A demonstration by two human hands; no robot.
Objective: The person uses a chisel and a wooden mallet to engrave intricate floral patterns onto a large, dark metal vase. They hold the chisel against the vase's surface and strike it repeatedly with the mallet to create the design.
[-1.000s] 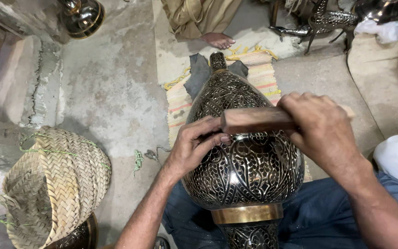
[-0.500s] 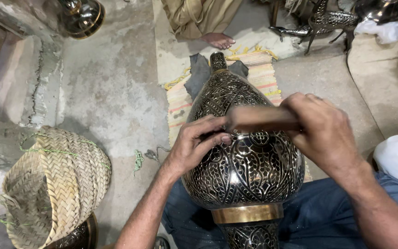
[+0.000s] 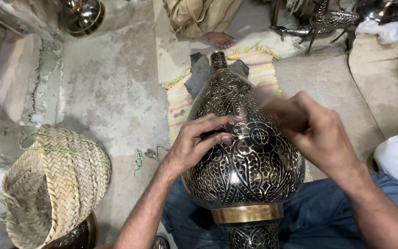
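A large black metal vase [image 3: 249, 166] with fine silver engraving and a brass band lies across my lap, its neck pointing away from me. My left hand [image 3: 199, 140] rests on its upper side, fingers pinched together as if around a small tool that I cannot make out. My right hand [image 3: 316, 133] is closed on a wooden hammer [image 3: 272, 108], which is blurred with motion just above the vase beside my left fingertips.
A woven straw basket [image 3: 56, 180] sits at lower left, with a dark metal vessel [image 3: 77, 235] below it. A striped mat [image 3: 180, 103] lies under the vase. Another person's bare foot [image 3: 219, 39] is at the top, a shiny pot [image 3: 81, 16] at upper left, metal bird figures [image 3: 318, 23] at upper right.
The hammer in my right hand has swung from level over the vase into a blurred stroke. My left fingers have shifted slightly on the engraved surface.
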